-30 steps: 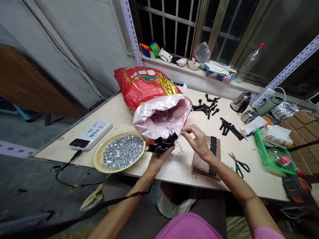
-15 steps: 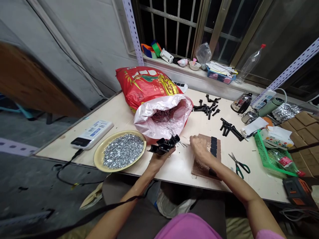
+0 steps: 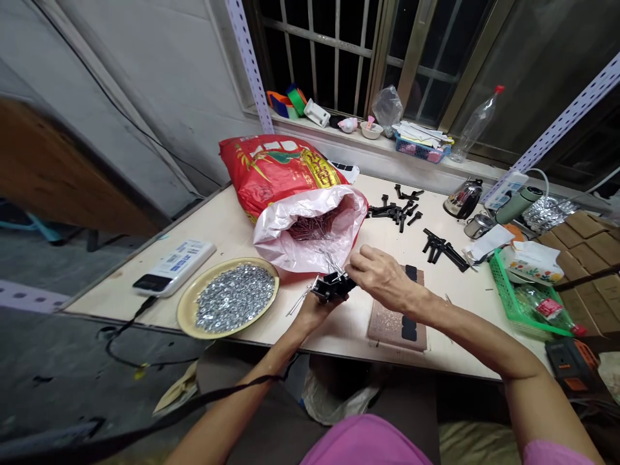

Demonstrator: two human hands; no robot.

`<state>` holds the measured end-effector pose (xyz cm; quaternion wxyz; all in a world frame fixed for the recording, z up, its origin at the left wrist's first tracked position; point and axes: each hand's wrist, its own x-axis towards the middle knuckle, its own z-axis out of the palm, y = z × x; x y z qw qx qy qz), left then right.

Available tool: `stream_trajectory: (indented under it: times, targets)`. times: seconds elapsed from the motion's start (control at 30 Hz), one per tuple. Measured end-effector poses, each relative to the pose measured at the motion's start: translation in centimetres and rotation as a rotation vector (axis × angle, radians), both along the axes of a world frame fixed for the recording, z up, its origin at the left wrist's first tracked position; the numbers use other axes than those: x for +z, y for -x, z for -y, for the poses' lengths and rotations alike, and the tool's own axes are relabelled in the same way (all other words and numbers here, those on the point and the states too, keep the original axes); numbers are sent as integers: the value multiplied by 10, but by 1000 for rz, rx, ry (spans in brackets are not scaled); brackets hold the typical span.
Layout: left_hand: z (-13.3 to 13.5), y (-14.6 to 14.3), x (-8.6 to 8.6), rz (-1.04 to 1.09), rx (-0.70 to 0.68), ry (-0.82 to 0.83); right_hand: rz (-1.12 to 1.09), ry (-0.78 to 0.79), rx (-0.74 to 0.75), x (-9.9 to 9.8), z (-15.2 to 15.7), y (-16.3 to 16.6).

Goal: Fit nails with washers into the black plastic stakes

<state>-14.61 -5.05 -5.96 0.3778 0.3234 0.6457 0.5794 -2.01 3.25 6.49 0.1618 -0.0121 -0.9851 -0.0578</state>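
My left hand (image 3: 310,314) is closed around a cluster of black plastic parts (image 3: 331,287), held over the table's front. Thin metal pins (image 3: 301,299) jut from around the cluster. Fingers bent together, my right hand (image 3: 380,276) meets the cluster's right side; what its fingertips pinch is hidden. Just behind both hands, a red sack (image 3: 285,171) lies with its white mouth facing me and many nail-like pins (image 3: 314,227) inside. Right of my left hand is a brown board (image 3: 382,323) with black rounded pads (image 3: 409,328) in a row, partly covered by my right forearm.
At left are a yellowish plate (image 3: 186,313) of small metal washers (image 3: 236,297) and a white device (image 3: 175,268) with a cable. More black parts (image 3: 397,210) lie farther back. A kettle (image 3: 464,198), a green basket (image 3: 511,303) and cardboard boxes (image 3: 576,242) stand at right.
My right hand has moved left from over the board to the black parts in my left hand. My right forearm now covers most of the scissors. The view has shifted slightly.
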Motion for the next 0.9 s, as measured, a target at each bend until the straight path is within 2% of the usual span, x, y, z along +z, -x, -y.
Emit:
stream_trajectory:
  times: [0.13, 0.2, 0.27, 0.33, 0.43, 0.53, 0.63, 0.77, 0.83, 0.9]
  targets:
    - [5, 1, 7, 53, 39, -8, -104, 213, 45, 1, -7, 4]
    - [11, 2, 10, 92, 52, -29, -161, 350, -84, -6, -17, 4]
    - [15, 3, 10, 109, 69, -26, -41, 466, -336, -22, -27, 4]
    - [17, 3, 9, 101, 82, -7, 219, 536, -580, -48, -32, 7]
    - [16, 1, 6, 95, 77, 22, 393, 536, -710, -88, -28, 15]
    - [14, 0, 6, 161, 71, 43, 401, 489, -755, -108, -22, 22]
    - [14, 4, 8, 263, 54, 32, 391, 444, -777, -101, -23, 19]
    - [15, 10, 7, 315, 53, 40, 294, 383, -765, -71, -32, 1]
    - [14, 10, 6, 326, 37, 51, 108, 327, -640, -56, -36, -9]
    - [12, 8, 6, 323, 7, 70, -105, 249, -446, -44, -38, -15]
